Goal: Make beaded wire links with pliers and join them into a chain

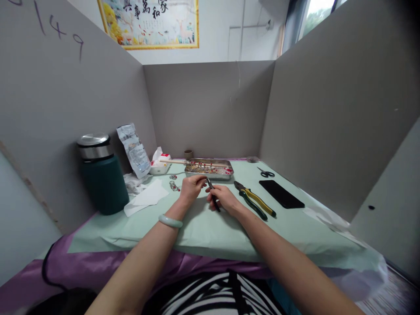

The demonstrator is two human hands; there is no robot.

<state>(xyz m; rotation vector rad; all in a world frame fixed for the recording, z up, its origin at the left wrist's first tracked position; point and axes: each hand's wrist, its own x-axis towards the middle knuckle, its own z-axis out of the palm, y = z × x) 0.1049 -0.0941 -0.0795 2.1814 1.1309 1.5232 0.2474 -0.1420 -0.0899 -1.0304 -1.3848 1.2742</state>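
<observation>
Work appears under way: the right hand (pixel 225 197) grips small pliers (pixel 215 203) above the table (pixel 203 234); the left hand (pixel 190 188) pinches closed at their tip, any content too small to tell. Beaded pieces (pixel 173 186), seemingly done, lie leftward; beads (pixel 226 170) in the tray (pixel 210 176) seem unused.

Black-handled tool (pixel 215 204) in right hand (pixel 225 197)

Dark-handled pliers (pixel 215 203), tilted, in right hand (pixel 224 197).
</observation>
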